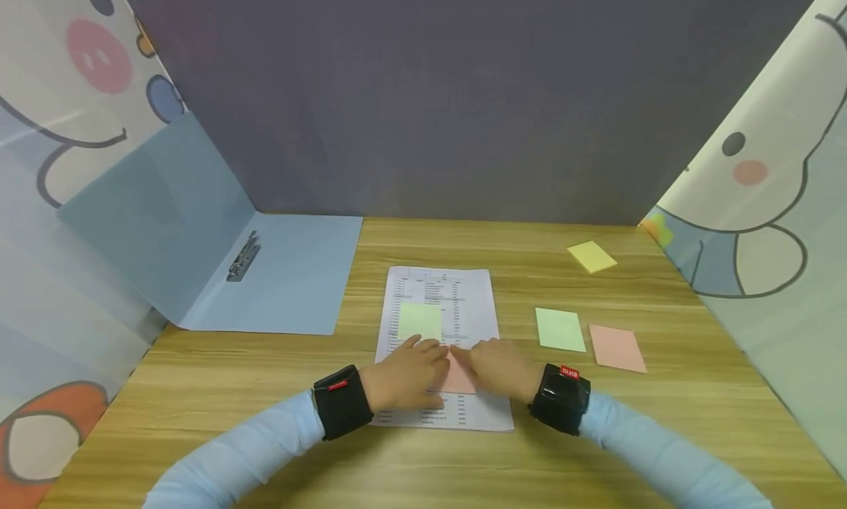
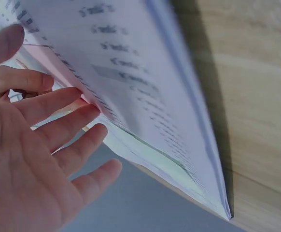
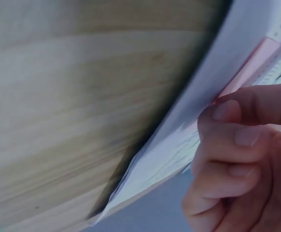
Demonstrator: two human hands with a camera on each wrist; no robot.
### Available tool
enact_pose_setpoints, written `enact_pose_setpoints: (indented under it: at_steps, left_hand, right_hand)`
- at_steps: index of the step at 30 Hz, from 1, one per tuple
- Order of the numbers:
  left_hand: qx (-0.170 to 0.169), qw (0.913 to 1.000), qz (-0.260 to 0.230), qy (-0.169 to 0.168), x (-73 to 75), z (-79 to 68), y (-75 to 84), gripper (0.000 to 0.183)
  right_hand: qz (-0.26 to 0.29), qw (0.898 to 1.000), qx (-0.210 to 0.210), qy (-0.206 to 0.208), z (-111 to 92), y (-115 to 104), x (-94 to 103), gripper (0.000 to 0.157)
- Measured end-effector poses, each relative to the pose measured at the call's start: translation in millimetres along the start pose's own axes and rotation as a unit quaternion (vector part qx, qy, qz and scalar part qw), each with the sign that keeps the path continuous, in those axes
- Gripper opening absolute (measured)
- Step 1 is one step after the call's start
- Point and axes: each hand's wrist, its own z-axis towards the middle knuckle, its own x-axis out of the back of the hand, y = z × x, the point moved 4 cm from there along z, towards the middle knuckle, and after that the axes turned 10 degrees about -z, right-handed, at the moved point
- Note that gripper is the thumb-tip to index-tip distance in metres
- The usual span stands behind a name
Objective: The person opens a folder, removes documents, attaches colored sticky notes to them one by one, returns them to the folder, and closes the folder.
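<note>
A pink sticky note (image 1: 461,376) lies on a printed sheet (image 1: 476,303), atop a thin stack of papers, below a pale green sticky note (image 1: 420,319) on the same sheet. My left hand (image 1: 409,373) rests with spread, mostly straight fingers over the left part of the pink note. In the left wrist view, its fingertips (image 2: 96,112) meet the note's edge. From the other side, my right hand (image 1: 501,367) presses the note's upper part with an extended index finger. Its other fingers (image 3: 249,135) are bent toward the palm in the right wrist view, holding nothing.
An open blue folder (image 1: 298,273) with a metal clip (image 1: 243,259) lies at the left, its cover leaning on the side wall. Right of the papers are a green pad (image 1: 559,329), a pink pad (image 1: 617,348) and a yellow pad (image 1: 592,257). A grey panel (image 1: 437,104) stands behind.
</note>
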Motion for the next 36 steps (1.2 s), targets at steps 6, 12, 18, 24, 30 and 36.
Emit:
enact_pose_setpoints:
  at_steps: [6,12,18,24,30,36]
  left_hand:
    - [0.001,0.9992,0.039,0.002,0.5,3.7,0.7,0.056]
    - [0.005,0.9991,0.043,0.003,-0.1,2.8,3.5,0.058]
    - [0.009,0.9983,0.057,0.001,0.7,0.9,3.5,0.057]
    - [0.026,0.9991,0.034,-0.003,0.6,-6.1,0.1,0.058]
    - [0.023,0.9992,0.032,0.006,-2.0,-10.4,-4.1,0.058]
    - [0.017,0.9991,0.036,0.011,-4.0,-12.7,-5.0,0.059]
  right_hand:
    - [-0.029,0.999,0.016,0.015,0.0,-0.9,2.4,0.037]
    - [-0.027,0.999,0.013,0.013,-2.7,3.3,-1.1,0.036]
    - [-0.019,1.0,0.009,0.013,-7.2,6.7,-1.5,0.037]
    - [-0.001,1.0,-0.004,-0.002,-8.7,8.1,-4.2,0.037]
    - [0.017,1.0,-0.019,-0.008,-11.8,11.8,-7.0,0.037]
    - [0.026,1.0,-0.013,-0.004,-12.0,10.6,-5.7,0.036]
